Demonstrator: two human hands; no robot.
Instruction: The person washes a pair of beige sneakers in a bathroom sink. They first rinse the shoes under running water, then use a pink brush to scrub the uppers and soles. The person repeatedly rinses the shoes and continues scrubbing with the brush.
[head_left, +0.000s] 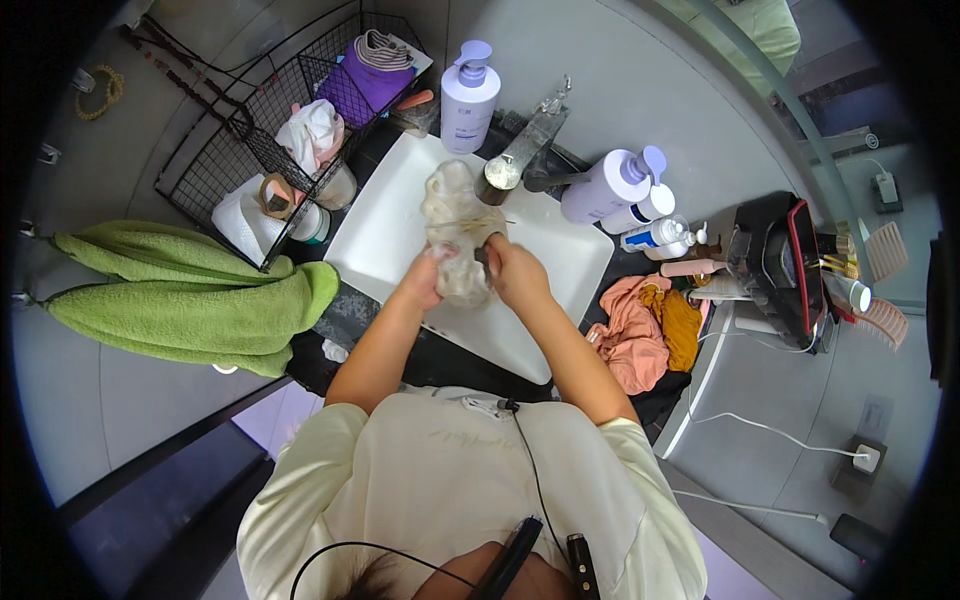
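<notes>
A wet, pale cloth item (454, 191) lies bunched over the white washbasin (375, 217), below the faucet (525, 146). It looks soapy, and thin strap-like strands cross its middle. My left hand (429, 279) grips the lower left edge of the cloth. On the opposite side, my right hand (517, 271) is curled in a fist around its right edge. A small dark patch shows beside the right fingers; what it is I cannot tell. My fingertips are partly hidden by the folds.
Lavender pump bottles (470, 105) stand behind and right of the basin. Left, a black wire basket (217, 165) hangs above green towels (187, 315). Peach and mustard cloths (634, 330) lie on the right counter, near a black bag (772, 262) and a white cable (780, 429).
</notes>
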